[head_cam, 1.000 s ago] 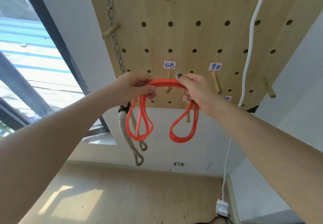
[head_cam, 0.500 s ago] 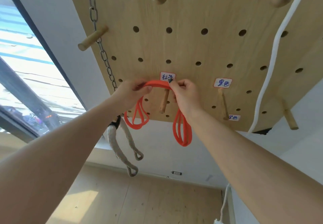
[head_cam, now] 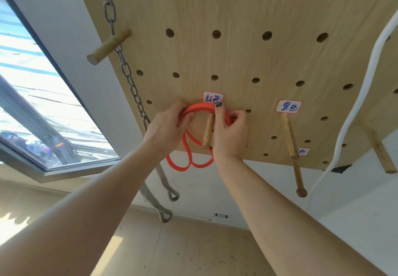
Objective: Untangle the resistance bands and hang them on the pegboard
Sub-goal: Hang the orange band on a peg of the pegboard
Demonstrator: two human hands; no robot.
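Both hands, left hand [head_cam: 167, 128] and right hand [head_cam: 230, 133], grip the orange band [head_cam: 200, 111] over the peg [head_cam: 208, 132] labelled 红色 [head_cam: 212, 98].

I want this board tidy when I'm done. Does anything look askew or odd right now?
Nothing looks damaged. The red band is bunched in several loops over the peg, with both hands, left and right, gripping it, so it does not hang flat yet. The pegboard looks sound.

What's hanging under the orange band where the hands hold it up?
Under the arch of the orange band a wooden peg sticks out of the pegboard, and the band's loops dangle below. The left hand and right hand cover the band's sides.
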